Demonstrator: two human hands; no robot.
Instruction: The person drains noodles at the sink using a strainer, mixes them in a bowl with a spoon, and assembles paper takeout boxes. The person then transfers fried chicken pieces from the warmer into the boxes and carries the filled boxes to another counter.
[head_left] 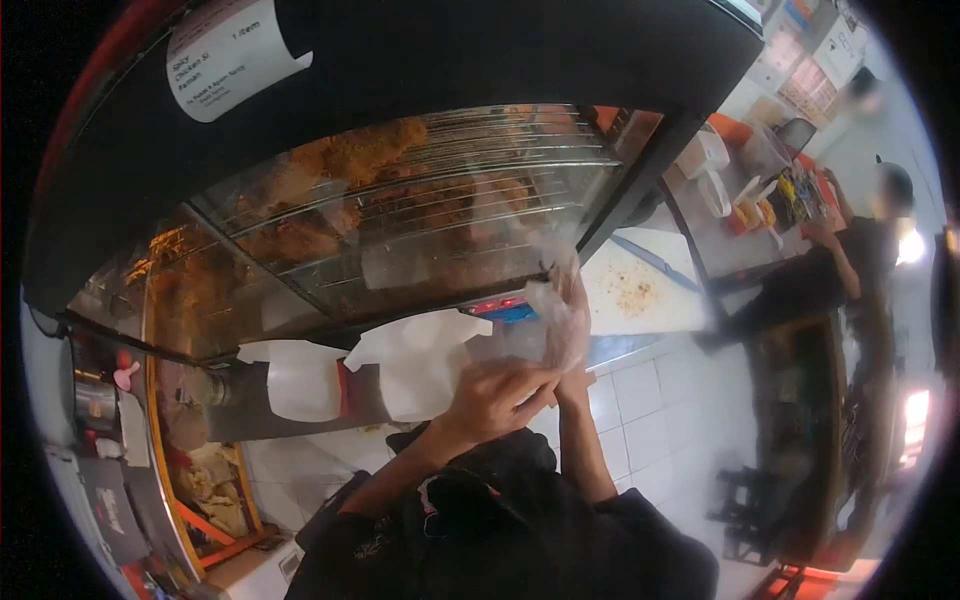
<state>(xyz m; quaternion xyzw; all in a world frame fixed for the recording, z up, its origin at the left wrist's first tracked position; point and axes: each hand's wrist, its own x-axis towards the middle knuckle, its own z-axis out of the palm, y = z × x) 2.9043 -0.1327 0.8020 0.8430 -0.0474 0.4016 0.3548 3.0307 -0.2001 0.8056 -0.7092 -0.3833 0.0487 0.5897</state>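
Note:
My left hand (pixel 497 397) reaches across to my right wrist, its fingers closed on the cuff of a clear plastic glove (pixel 545 300). My right hand (pixel 572 320) is inside that thin, wrinkled glove, fingers stretched forward and holding nothing I can see. Two white paper food boxes stand unfolded below the display cabinet: one box (pixel 305 382) at the left and another box (pixel 415 365) nearer my left hand. Just beyond my right hand lies a white cutting board (pixel 640 290) with brown crumbs and a knife (pixel 655 258) on it.
A glass food warmer (pixel 370 215) with fried pieces on wire racks fills the space ahead. A paper order slip (pixel 235 60) hangs on its dark top. At right, a co-worker (pixel 850 250) stands at a table with containers.

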